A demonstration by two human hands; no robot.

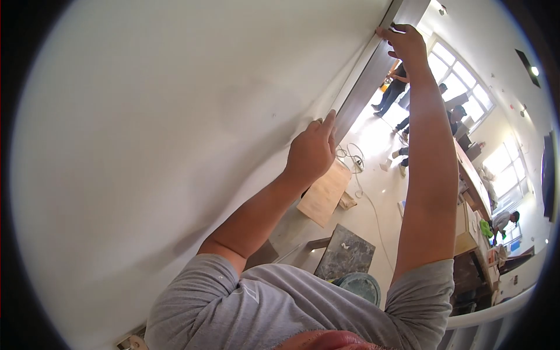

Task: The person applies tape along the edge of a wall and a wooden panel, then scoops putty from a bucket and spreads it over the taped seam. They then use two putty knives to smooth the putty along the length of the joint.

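Observation:
A long grey metal straightedge (366,81) lies flat against a large white wall (175,128), running from mid-frame up to the top right. My left hand (312,150) grips its lower end, fingers curled over the edge. Higher up, my right hand (405,45) holds the same bar near the top of the view, arm stretched out. Both arms come from grey short sleeves at the bottom.
On the floor lie a tan board (324,193), a dark stone tile (345,254), a round bucket (360,287) and a white cable (356,169). Several people (394,87) stand by bright windows at the right. A wooden workbench (469,186) runs along that side.

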